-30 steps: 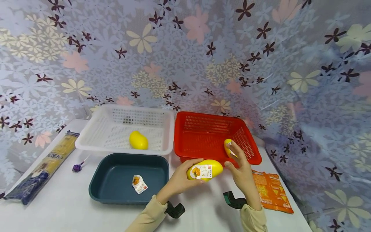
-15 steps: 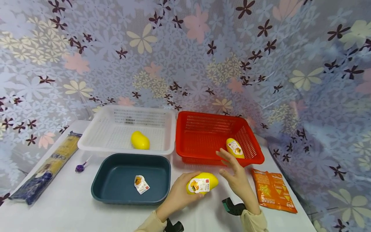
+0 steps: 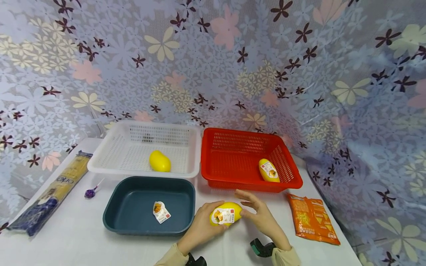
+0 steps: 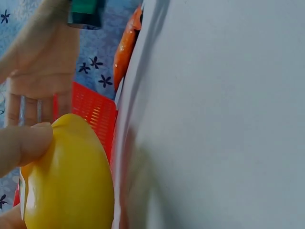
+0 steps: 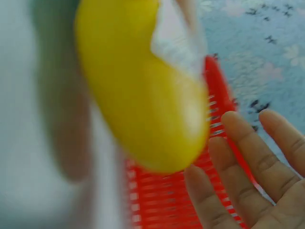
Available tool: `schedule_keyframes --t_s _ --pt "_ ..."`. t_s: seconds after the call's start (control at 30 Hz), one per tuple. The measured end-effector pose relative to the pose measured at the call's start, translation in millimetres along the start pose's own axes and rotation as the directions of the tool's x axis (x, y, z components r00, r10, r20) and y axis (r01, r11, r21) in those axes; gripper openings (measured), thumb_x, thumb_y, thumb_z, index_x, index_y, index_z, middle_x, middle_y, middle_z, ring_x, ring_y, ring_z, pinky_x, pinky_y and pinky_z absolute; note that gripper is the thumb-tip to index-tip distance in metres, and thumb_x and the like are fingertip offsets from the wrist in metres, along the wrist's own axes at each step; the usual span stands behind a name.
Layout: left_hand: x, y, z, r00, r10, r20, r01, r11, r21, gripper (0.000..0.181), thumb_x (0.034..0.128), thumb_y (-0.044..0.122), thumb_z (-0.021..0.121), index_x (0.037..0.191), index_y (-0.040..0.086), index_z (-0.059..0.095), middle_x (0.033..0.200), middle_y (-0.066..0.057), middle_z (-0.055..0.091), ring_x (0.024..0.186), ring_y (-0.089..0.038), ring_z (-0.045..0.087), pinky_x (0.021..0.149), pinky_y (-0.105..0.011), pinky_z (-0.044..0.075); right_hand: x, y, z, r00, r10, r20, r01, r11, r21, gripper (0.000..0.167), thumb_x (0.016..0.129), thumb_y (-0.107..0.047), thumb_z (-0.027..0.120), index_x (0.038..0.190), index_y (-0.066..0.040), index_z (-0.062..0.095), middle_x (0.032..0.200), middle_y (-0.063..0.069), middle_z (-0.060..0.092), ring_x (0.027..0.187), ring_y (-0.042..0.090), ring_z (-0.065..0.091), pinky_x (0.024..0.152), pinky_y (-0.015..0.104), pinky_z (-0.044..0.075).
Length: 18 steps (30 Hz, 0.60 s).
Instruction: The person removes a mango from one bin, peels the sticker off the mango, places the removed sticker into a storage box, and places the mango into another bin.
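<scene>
A yellow mango-shaped item (image 3: 234, 211) with a white picture label is gripped by the left hand (image 3: 203, 222), above the table in front of the red basket. In the left wrist view the thumb presses on the yellow item (image 4: 71, 176). The right hand (image 3: 264, 220) is at the item's right end, fingers spread and relaxed; whether it touches is unclear. In the right wrist view the fingers of the right hand (image 5: 252, 176) lie beside the yellow item (image 5: 143, 95). A labelled yellow item (image 3: 269, 170) lies in the red basket (image 3: 229, 183), another yellow one (image 3: 159, 161) in the white basket (image 3: 143, 172).
A dark teal tray (image 3: 148, 232) holding a loose label (image 3: 161, 212) stands left of the hands. Farther left lie a purple lollipop (image 3: 90, 193) and a long noodle pack (image 3: 53, 194). An orange snack bag (image 3: 314, 219) lies at the right. Patterned cloth (image 3: 213, 66) hangs behind.
The left hand has lowered the yellow item toward the front and slightly left. The right hand has moved away from the red basket, where the other yellow item stays, to the held one.
</scene>
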<state>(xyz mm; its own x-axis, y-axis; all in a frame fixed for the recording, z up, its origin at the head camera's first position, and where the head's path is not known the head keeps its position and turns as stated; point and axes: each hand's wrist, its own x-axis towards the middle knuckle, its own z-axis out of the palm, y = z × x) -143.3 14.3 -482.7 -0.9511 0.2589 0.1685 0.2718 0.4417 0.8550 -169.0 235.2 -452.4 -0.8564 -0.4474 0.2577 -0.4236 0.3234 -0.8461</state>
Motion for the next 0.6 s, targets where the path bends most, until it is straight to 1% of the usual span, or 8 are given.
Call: schedule_keyframes --t_s 0.07,0.17,0.23,0.3,0.37,0.43,0.53,0.6 --pt "0.4 -1.7 -0.3 1.0 0.015 -0.002 -0.015 1.0 0.003 0.065 0.0708 0.021 0.082 0.131 0.015 0.059 0.118 -0.007 0.062 0.104 -0.022 0.053 0.086 -0.032 0.04 1.0 8.3 1.9 0.999 0.02 0.024 -0.021 0.999 0.025 0.054 0.089 -0.01 0.068 0.14 -0.006 0.049 0.137 0.023 0.055 0.123 -0.001 0.051 0.101 0.034 0.048" --pt "0.6 -3.7 0.2 0.999 0.035 -0.005 -0.035 0.999 0.006 0.064 0.0708 0.02 0.082 0.13 0.014 0.059 0.118 -0.007 0.062 0.104 -0.022 0.054 0.087 -0.033 0.041 0.9 19.7 4.6 0.997 0.058 0.054 -0.06 0.998 0.029 0.054 0.088 -0.02 0.071 0.137 -0.005 0.052 0.136 0.019 0.057 0.122 0.0 0.052 0.099 0.031 0.048" --pt "0.9 -4.5 0.4 0.999 0.038 -0.003 -0.038 0.999 0.005 0.064 0.0705 0.02 0.082 0.13 0.014 0.059 0.118 -0.007 0.062 0.104 -0.023 0.054 0.087 -0.033 0.041 0.9 26.1 6.8 0.994 0.08 0.079 -0.083 0.996 0.039 0.056 0.087 -0.024 0.073 0.136 -0.004 0.053 0.135 0.017 0.058 0.119 0.001 0.053 0.097 0.028 0.047" --pt "1.0 -5.5 0.5 0.999 0.034 0.0 -0.034 0.999 0.002 0.064 0.0701 0.019 0.082 0.129 0.013 0.059 0.117 -0.008 0.062 0.104 -0.023 0.053 0.086 -0.032 0.04 0.8 31.7 9.2 0.989 0.088 0.115 -0.098 0.992 0.083 0.059 0.085 -0.025 0.075 0.136 -0.003 0.053 0.136 0.019 0.056 0.116 0.001 0.054 0.095 0.024 0.047" --pt "1.4 -6.3 0.7 1.0 0.023 0.007 -0.023 1.0 0.002 0.063 0.0702 0.019 0.082 0.129 0.012 0.059 0.118 -0.009 0.062 0.104 -0.023 0.053 0.086 -0.032 0.039 0.6 36.1 11.6 0.984 0.095 0.153 -0.115 0.985 0.129 0.063 0.082 -0.022 0.077 0.136 -0.003 0.052 0.136 0.023 0.054 0.111 0.001 0.056 0.092 0.021 0.048" --pt "2.1 -7.0 0.9 1.0 0.002 0.019 -0.002 1.0 -0.005 0.064 0.0708 0.019 0.081 0.13 0.01 0.059 0.119 -0.01 0.062 0.104 -0.023 0.051 0.085 -0.033 0.038 0.3 39.4 14.3 0.978 0.102 0.182 -0.131 0.98 0.152 0.067 0.079 -0.018 0.08 0.137 -0.002 0.051 0.137 0.025 0.053 0.108 0.0 0.056 0.091 0.018 0.047" --pt "2.7 -7.0 1.1 0.999 -0.042 0.028 0.043 0.999 -0.017 0.065 0.072 0.02 0.08 0.131 0.007 0.056 0.122 -0.013 0.062 0.103 -0.023 0.05 0.085 -0.034 0.037 0.2 41.6 18.2 0.974 0.118 0.192 -0.143 0.982 0.125 0.072 0.075 -0.014 0.083 0.138 -0.004 0.05 0.138 0.022 0.052 0.108 -0.001 0.054 0.092 0.014 0.044" --pt "2.6 -6.5 0.9 0.997 -0.079 0.028 0.079 0.996 -0.03 0.068 0.0724 0.021 0.08 0.132 0.003 0.054 0.123 -0.014 0.061 0.102 -0.022 0.049 0.083 -0.034 0.037 0.5 42.2 21.0 0.973 0.138 0.183 -0.157 0.983 0.091 0.075 0.073 -0.015 0.084 0.139 -0.007 0.05 0.139 0.019 0.052 0.111 -0.002 0.053 0.094 0.013 0.042"
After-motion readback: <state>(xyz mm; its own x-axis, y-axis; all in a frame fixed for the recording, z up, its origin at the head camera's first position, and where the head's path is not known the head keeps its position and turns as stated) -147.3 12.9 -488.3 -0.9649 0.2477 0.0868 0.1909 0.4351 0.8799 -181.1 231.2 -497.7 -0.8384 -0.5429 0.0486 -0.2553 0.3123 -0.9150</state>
